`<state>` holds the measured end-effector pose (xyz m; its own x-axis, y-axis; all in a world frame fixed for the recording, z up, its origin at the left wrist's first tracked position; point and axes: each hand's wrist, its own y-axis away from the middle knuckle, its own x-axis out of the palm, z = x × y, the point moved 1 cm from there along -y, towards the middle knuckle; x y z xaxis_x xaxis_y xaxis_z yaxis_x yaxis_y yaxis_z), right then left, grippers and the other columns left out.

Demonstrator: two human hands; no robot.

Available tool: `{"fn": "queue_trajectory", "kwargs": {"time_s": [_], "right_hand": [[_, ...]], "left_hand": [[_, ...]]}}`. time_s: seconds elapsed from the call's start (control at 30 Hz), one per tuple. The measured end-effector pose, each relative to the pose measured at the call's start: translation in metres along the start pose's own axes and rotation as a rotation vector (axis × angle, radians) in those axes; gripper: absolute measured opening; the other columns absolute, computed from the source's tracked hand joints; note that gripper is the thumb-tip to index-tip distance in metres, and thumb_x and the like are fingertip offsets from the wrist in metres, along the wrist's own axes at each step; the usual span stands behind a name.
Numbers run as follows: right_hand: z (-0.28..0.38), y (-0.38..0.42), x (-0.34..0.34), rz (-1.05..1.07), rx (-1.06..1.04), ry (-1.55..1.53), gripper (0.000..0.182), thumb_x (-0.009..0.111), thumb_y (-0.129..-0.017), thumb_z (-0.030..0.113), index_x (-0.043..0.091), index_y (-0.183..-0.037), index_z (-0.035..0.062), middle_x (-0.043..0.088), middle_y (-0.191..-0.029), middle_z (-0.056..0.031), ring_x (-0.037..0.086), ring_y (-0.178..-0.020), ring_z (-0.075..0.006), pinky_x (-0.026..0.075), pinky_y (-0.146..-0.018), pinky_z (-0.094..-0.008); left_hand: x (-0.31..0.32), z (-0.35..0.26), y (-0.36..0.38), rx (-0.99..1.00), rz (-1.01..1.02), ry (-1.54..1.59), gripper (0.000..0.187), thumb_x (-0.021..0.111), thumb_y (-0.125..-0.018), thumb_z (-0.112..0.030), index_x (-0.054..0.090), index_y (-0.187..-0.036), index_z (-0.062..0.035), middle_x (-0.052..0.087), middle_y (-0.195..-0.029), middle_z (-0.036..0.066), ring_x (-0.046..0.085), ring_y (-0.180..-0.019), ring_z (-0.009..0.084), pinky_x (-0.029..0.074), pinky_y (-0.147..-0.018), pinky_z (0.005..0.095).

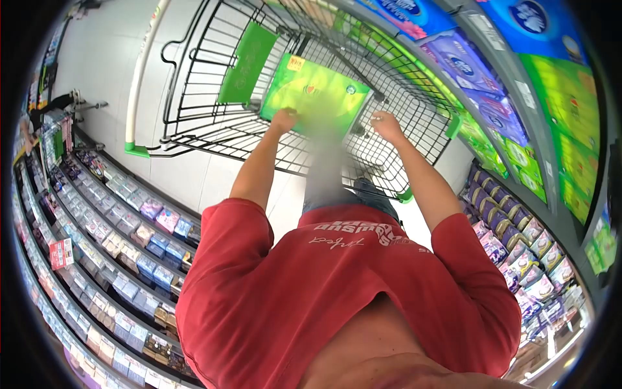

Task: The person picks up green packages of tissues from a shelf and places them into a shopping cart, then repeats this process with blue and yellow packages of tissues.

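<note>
A green tissue pack (324, 81) with a small red heart mark lies tilted within the outline of the black wire shopping cart (217, 120). My left hand (285, 120) is closed at the pack's near left corner, fingers bent over its edge. Off the pack's right side, my right hand (387, 126) is above the cart's wire basket, with fingers half curled and apart and nothing visible in them. A grey blurred patch hides the pack's near middle edge. Inside the cart, a green panel (247, 63) stands left of the pack.
Shelves with large green packs (564, 120) and purple packs (463, 61) line the right side. Smaller packs (528, 266) fill a lower right shelf. Long shelves of small boxes (133, 285) curve along the left. Pale floor tiles (120, 48) show beyond the cart's white handle (144, 71).
</note>
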<state>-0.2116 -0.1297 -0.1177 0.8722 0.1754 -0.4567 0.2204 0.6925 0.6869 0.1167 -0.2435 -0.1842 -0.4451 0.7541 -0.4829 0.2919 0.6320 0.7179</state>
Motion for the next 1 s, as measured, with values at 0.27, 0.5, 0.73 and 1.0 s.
{"fn": "queue_trajectory", "kwargs": {"time_s": [0.27,0.5,0.73,1.0], "right_hand": [[-0.074,0.071,0.01,-0.073,-0.279,0.325,0.031,0.06,-0.073,0.019,0.063,-0.099,0.0011,0.063,-0.093,-0.0197,0.06,-0.09,-0.0315,0.047,-0.077,-0.0384],[-0.149,0.148,-0.02,-0.266,-0.198,-0.275,0.023,0.059,-0.078,0.015,0.063,-0.096,0.0017,0.065,-0.071,-0.011,0.061,-0.053,-0.017,0.049,-0.048,-0.0291],[-0.168,0.217,-0.063,-0.407,0.095,-0.388,0.021,0.054,-0.08,0.014,0.063,-0.095,0.0006,0.065,-0.068,-0.0121,0.06,-0.049,-0.0165,0.049,-0.046,-0.0283],[-0.326,0.271,-0.032,-0.311,-0.189,-0.106,0.021,0.055,-0.079,0.016,0.062,-0.089,-0.0002,0.065,-0.069,-0.0107,0.061,-0.052,-0.0169,0.05,-0.047,-0.0289]], "left_hand": [[0.044,-0.009,0.037,0.173,0.032,-0.084,0.051,0.063,-0.071,-0.043,0.062,-0.104,-0.0035,0.061,-0.104,0.022,0.057,-0.1,0.0364,0.044,-0.087,0.0414],[0.07,-0.066,0.083,0.312,-0.002,-0.04,0.039,0.068,-0.069,-0.035,0.068,-0.091,-0.0034,0.066,-0.075,0.017,0.065,-0.071,0.0256,0.049,-0.069,0.0348],[0.106,-0.13,0.118,0.265,0.094,0.013,0.035,0.065,-0.072,-0.032,0.068,-0.089,-0.0022,0.065,-0.07,0.013,0.062,-0.064,0.0214,0.049,-0.065,0.0317],[0.179,-0.15,0.2,0.389,-0.328,-0.35,0.023,0.062,-0.075,-0.027,0.07,-0.087,-0.0097,0.067,-0.08,0.013,0.062,-0.08,0.0285,0.046,-0.078,0.0402]]}}
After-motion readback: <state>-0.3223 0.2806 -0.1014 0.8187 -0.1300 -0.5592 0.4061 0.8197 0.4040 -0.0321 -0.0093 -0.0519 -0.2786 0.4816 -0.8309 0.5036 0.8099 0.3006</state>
